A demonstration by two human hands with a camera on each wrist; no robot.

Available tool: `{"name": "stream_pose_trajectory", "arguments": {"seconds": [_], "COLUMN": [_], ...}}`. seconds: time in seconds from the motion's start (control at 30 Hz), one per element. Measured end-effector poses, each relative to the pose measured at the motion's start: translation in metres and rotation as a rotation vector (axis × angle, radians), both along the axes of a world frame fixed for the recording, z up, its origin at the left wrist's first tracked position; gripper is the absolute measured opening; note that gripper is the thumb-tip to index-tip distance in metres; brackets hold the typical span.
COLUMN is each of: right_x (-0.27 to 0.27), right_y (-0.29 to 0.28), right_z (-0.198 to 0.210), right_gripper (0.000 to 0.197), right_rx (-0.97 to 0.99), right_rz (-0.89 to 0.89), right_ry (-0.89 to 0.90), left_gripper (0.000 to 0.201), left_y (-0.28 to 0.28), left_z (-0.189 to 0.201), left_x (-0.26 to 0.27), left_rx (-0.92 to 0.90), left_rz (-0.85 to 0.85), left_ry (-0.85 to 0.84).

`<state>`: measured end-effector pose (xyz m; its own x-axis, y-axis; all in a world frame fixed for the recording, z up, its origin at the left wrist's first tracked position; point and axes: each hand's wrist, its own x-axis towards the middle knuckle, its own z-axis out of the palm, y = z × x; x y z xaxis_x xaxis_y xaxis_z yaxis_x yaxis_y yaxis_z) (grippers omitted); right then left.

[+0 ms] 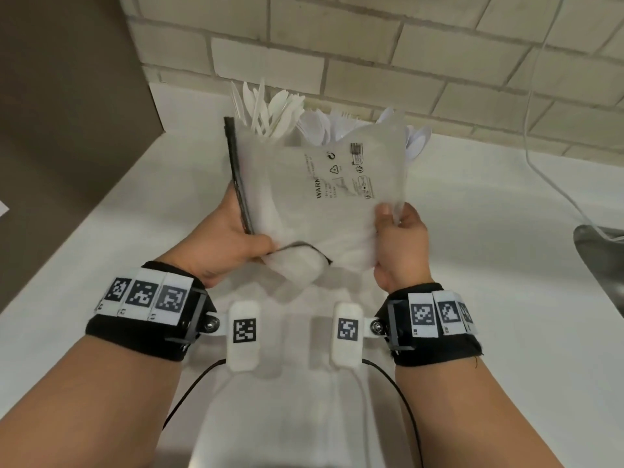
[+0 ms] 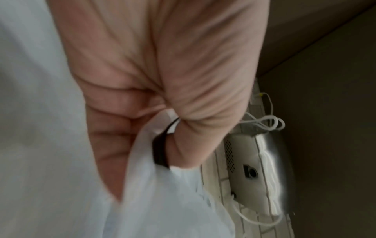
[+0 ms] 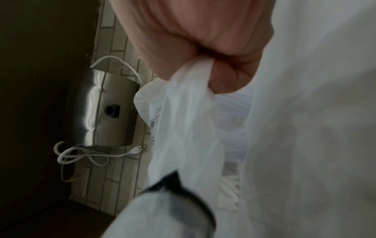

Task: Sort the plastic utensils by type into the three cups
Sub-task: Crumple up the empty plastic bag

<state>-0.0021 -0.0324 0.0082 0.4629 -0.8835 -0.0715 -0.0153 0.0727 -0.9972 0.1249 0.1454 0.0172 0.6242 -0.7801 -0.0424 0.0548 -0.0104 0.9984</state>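
ITEM: plastic bag [image 1: 324, 197], translucent, black zip strip, printed warning text. Held up off the white counter [image 1: 489, 265] btwn both your hands, hands apart.

L hand [image 1: 223, 244]: thumb and fingers clamped on the zip-strip edge; wrist view shows the strip pinched in the fist.
R hand [image 1: 398, 244]: fingers pinching the opposite bag edge, film bunched in the grip.

UTENSILS [image 1: 270, 109]: white plastic, standing upright in clusters at the back by the brick wall [image 1: 371, 62], right behind the bag. Knives at left; spoons and fork tines further right, I think. Cups themselves hidden behind the bag; can't tell count or fill.

Bag contents: can't tell whether anything is left inside.

RISKS, as I judge:
- Bag hangs just in front of the clusters; swing it fwd and you'll likely knock utensils or tip a light cup.
- Thin film, pinch grips only: a hard pull could slip or tear it.
- Any leftover pieces could drop out unsorted if you shake it.

OTHER: metal appliance [image 1: 601, 258] w/ white cord [image 1: 540, 163], at right.
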Motion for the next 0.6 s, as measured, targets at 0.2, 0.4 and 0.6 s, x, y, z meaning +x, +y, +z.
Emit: {"name": "stream_pose_trajectory", "arguments": {"seconds": [0.2,0.4,0.6], "right_x": [-0.009,-0.016,-0.019], "right_y": [-0.01,-0.015,-0.014], "right_z": [-0.004,0.007,0.005], "right_gripper": [0.015,0.015,0.04], "right_rx": [0.099,0.205,0.241], "right_rz": [0.042,0.188,0.251], "right_ry": [0.021,-0.071,-0.209], "left_gripper": [0.081,0.049,0.02], "left_y": [0.004,0.008,0.006], "left_z": [-0.001,0.001,-0.004], "left_x": [0.01,0.004,0.004], "left_rx": [-0.084,-0.061,-0.196], "left_rz": [0.298,0.13,0.131], "left_ry": [0.071,0.222,0.289]}}
